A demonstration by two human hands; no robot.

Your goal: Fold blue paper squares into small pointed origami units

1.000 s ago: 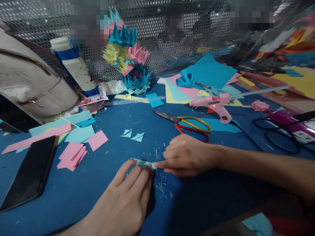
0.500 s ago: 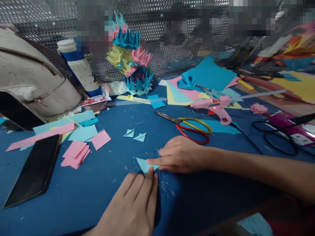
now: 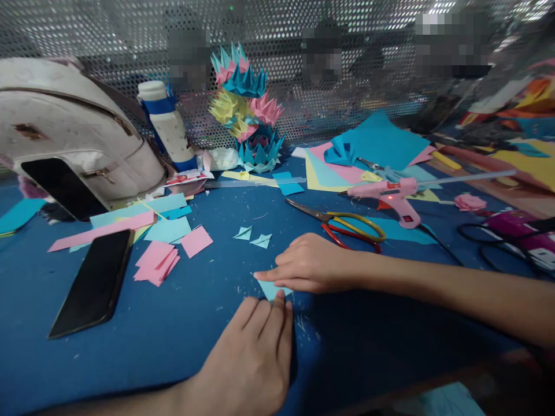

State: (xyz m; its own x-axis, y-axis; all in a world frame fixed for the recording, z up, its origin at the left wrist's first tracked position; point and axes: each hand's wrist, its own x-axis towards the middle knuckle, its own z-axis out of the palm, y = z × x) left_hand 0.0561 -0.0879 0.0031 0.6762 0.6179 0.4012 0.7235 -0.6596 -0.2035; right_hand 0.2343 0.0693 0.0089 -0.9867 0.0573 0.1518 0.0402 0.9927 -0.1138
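A small light-blue paper square (image 3: 269, 290), folded into a triangle, lies on the blue tabletop (image 3: 208, 323). With its fingertips, my left hand (image 3: 255, 352) pins the paper's near edge; its thumb is hidden. From the right, my right hand (image 3: 314, 264) presses a stretched index finger along the paper's far edge, its other fingers curled in. Just beyond are two small folded light-blue pieces, one on the left (image 3: 243, 233) and one on the right (image 3: 262, 241). Scissors (image 3: 318, 216) with yellow and red handles lie behind my right hand.
Pink paper squares (image 3: 156, 263) and a phone (image 3: 93, 283) lie to the left, before a backpack (image 3: 78, 138) and a bottle (image 3: 169, 130). A spiky paper model (image 3: 260, 153) stands by the mesh. A pink glue gun (image 3: 392, 193), its cord and coloured sheets occupy the right.
My right index finger has slid left along the paper to its left corner. My left hand still pins the paper. The whole view has shifted, so things appear further right.
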